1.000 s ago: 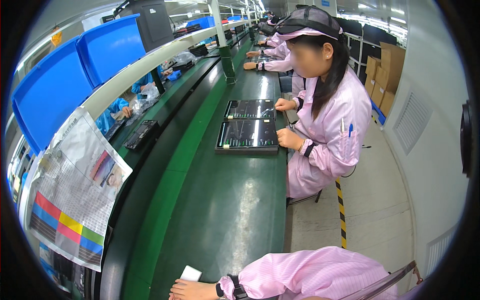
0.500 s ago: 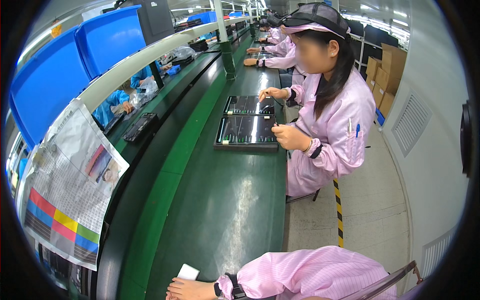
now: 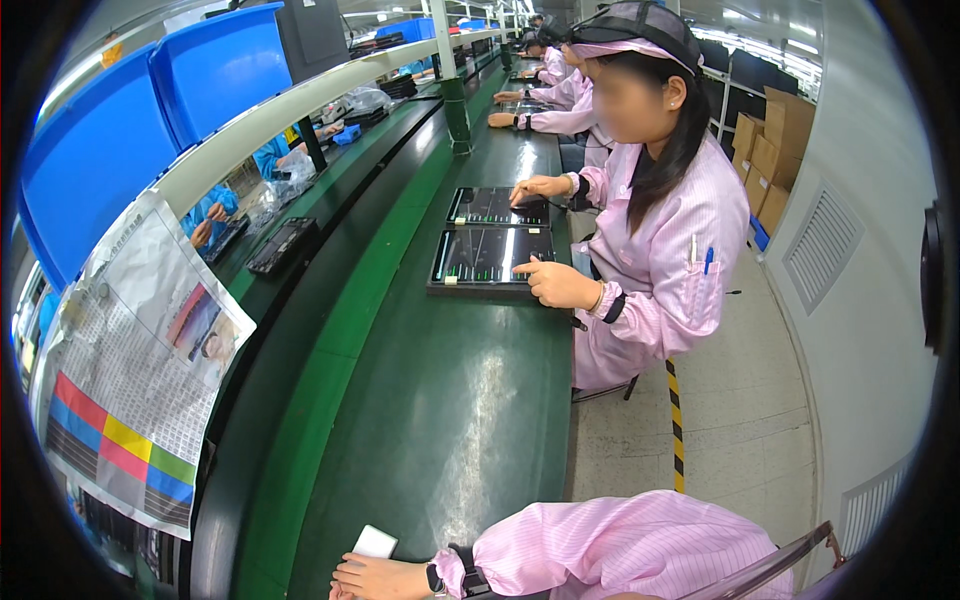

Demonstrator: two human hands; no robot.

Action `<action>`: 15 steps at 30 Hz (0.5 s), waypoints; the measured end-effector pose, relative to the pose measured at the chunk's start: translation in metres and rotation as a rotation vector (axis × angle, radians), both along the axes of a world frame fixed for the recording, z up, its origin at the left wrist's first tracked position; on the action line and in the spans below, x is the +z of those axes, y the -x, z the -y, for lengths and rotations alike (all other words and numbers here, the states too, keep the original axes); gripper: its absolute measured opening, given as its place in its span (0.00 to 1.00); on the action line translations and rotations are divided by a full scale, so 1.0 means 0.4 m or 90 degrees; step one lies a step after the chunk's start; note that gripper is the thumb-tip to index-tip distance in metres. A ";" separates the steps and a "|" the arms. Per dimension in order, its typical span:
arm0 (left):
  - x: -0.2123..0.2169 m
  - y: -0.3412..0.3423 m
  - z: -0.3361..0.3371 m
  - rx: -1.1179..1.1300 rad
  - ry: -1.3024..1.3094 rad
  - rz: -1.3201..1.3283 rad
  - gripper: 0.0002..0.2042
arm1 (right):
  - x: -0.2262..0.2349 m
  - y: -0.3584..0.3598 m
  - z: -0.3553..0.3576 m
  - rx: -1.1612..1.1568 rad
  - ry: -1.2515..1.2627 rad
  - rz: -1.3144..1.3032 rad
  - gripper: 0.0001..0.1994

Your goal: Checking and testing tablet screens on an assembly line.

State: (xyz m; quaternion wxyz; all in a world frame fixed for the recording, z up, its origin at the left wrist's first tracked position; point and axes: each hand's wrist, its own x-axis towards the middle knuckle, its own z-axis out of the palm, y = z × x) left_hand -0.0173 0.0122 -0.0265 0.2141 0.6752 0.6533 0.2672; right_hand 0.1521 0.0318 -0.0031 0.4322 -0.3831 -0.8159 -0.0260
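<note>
My right hand (image 3: pixel 385 577) rests on the green bench top at the lower edge, back upward, its fingers stretched out and slightly apart. A pink striped sleeve and a dark wristband lead to it. Just beyond its knuckles lies a small white flat block (image 3: pixel 375 542), touching or nearly touching the hand; its near part is hidden. My left hand is out of sight. Farther along the bench, a co-worker in pink has one hand (image 3: pixel 562 284) on the nearer dark screen panel (image 3: pixel 480 258). Their other hand (image 3: pixel 540 188) touches the farther panel (image 3: pixel 480 206).
A rail with blue bins (image 3: pixel 90 170) and a hanging printed sheet (image 3: pixel 140 400) runs along the left. Behind it, people in blue sleeves sit by a black tray-like part (image 3: pixel 284 246). More pink-clad workers line the bench. Cardboard boxes (image 3: pixel 775 150) stand at the far right.
The co-worker's nearer hand has moved left onto the nearer panel, and their other hand has come down onto the farther one. A blue-sleeved person's hands have shifted. My right hand stays still.
</note>
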 end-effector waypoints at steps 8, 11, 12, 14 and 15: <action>-0.001 0.002 -0.003 -0.009 -0.001 -0.002 0.17 | 0.005 -0.003 0.005 0.007 0.002 -0.016 0.12; -0.004 0.001 -0.002 -0.013 -0.003 -0.003 0.16 | 0.005 -0.004 0.006 0.004 0.002 -0.017 0.12; -0.004 0.002 -0.004 -0.015 -0.006 -0.003 0.16 | 0.005 -0.003 0.005 0.004 0.004 -0.013 0.12; -0.005 0.003 -0.003 -0.019 -0.007 -0.004 0.16 | 0.005 -0.005 0.004 0.005 0.006 -0.009 0.12; -0.007 0.001 -0.004 -0.021 -0.009 -0.002 0.16 | 0.005 -0.005 0.004 0.006 0.006 -0.010 0.12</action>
